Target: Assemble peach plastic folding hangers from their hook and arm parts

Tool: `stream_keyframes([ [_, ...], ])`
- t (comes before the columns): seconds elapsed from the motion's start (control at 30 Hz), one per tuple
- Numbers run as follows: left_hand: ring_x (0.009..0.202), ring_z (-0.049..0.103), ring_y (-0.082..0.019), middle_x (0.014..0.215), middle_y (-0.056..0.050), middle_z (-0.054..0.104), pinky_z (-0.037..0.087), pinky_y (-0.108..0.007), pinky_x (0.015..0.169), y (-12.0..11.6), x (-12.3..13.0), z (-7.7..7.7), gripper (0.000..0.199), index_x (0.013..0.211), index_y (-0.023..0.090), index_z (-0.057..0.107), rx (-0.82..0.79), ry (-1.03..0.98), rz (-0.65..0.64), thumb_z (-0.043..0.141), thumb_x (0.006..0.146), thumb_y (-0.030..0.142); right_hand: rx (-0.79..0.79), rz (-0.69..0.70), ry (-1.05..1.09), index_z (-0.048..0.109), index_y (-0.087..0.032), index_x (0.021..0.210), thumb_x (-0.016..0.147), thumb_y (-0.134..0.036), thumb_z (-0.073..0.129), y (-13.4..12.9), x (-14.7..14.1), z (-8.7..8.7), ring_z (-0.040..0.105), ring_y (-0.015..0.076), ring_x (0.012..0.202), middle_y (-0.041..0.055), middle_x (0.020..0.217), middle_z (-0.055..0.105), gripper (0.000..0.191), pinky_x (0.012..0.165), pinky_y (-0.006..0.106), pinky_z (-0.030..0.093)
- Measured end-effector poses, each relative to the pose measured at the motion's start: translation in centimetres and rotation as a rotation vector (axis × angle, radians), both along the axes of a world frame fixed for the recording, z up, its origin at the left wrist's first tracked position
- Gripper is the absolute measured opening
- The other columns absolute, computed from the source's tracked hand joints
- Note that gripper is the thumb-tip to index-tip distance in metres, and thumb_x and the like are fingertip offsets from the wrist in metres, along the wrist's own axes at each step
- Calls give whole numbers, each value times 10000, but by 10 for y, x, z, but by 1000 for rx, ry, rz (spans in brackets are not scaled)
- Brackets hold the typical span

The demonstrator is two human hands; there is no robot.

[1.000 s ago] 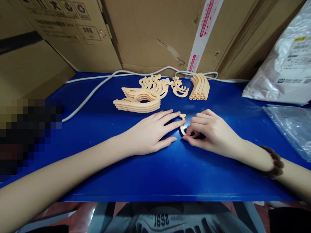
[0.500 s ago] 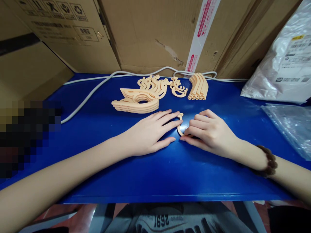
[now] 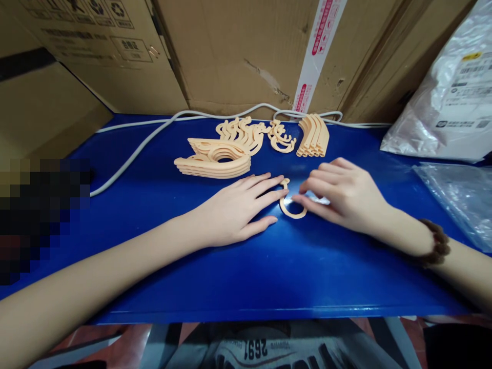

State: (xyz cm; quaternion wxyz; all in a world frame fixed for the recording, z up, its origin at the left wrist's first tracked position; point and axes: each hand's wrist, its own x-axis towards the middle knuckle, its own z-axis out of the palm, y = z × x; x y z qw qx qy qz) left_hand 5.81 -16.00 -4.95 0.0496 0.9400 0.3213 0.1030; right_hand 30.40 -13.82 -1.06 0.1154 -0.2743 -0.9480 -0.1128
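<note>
A curved beige plastic hook [image 3: 294,216] lies on the blue tabletop [image 3: 246,277] between my hands. My left hand [image 3: 230,210] rests palm down with its fingers stretched out, the fingertips touching the hook's upper left end. Just above the hook's right side hovers my right hand [image 3: 342,195], its fingers loosely bent and thumb apart, holding nothing; it covers part of the hook. Behind them sit a stack of beige hanger arms [image 3: 215,168], a row of wavy beige pieces [image 3: 242,134], a small pile of hooks [image 3: 282,141] and a bundle of curved beige pieces [image 3: 313,136].
Cardboard boxes [image 3: 238,61] wall off the back and left. A white cable [image 3: 134,159] runs along the rear and down the left. On the right are a white plastic parcel bag [image 3: 430,118] and a clear plastic bag [image 3: 457,200].
My right hand has lifted off the hook and shifted up and to the right, with its fingers parting. More of the hook's curve shows. My left hand stays put.
</note>
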Motion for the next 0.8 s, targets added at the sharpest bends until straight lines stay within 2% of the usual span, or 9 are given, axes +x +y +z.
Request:
stream_keyframes([
  [0.07,1462,305,-296,1584,-92,339,292,-467,1196,0,0,1,539,1478,161,411,-10,4,2,396,1012,432,-45,-146,74,606,-205,865,982,-419,454,15,6,6,549,178,667,45,742,647,287,682,335,361],
  [0.13,1463,306,-293,1586,-88,336,287,-464,1199,0,0,2,526,1469,168,424,-17,1,1,404,1011,427,-58,-353,143,589,-200,872,952,-446,494,37,14,12,529,183,621,52,716,636,275,601,325,334],
  [0.23,1461,312,-287,1583,-83,342,289,-458,1198,-1,0,2,516,1463,176,432,-25,-9,5,404,1012,425,-66,-574,227,574,-199,911,895,-456,566,75,25,22,520,190,650,93,807,663,257,593,322,316],
  [0.37,1460,316,-283,1583,-80,343,295,-454,1196,0,0,2,517,1462,176,433,-25,-12,6,405,1012,429,-146,-897,244,596,-169,1055,847,-584,584,118,32,28,528,217,751,160,964,677,465,627,339,312],
  [0.5,1457,321,-285,1583,-76,344,295,-450,1195,0,0,1,520,1464,176,433,-21,-10,4,404,1012,430,-237,-960,166,559,-84,1202,819,-778,460,133,26,24,567,275,870,255,1096,655,799,679,380,332],
  [0.6,1456,323,-285,1581,-75,349,293,-445,1196,0,0,1,519,1462,174,436,-16,-11,3,400,1013,431,-254,-959,135,549,-38,1220,799,-837,398,136,22,20,584,300,901,290,1133,640,915,697,396,342],
  [0.7,1456,323,-283,1581,-75,348,290,-444,1197,-1,0,1,519,1462,174,434,-13,-10,6,406,1012,429,-292,-948,151,551,-45,1199,830,-779,433,141,24,17,584,271,861,278,1082,656,830,697,387,351],
  [0.8,1456,324,-284,1582,-77,346,288,-445,1197,0,0,1,521,1465,174,429,-15,-7,8,404,1013,432,-412,-908,227,561,-85,1090,852,-627,552,146,31,15,557,194,708,202,892,679,591,671,358,369],
])
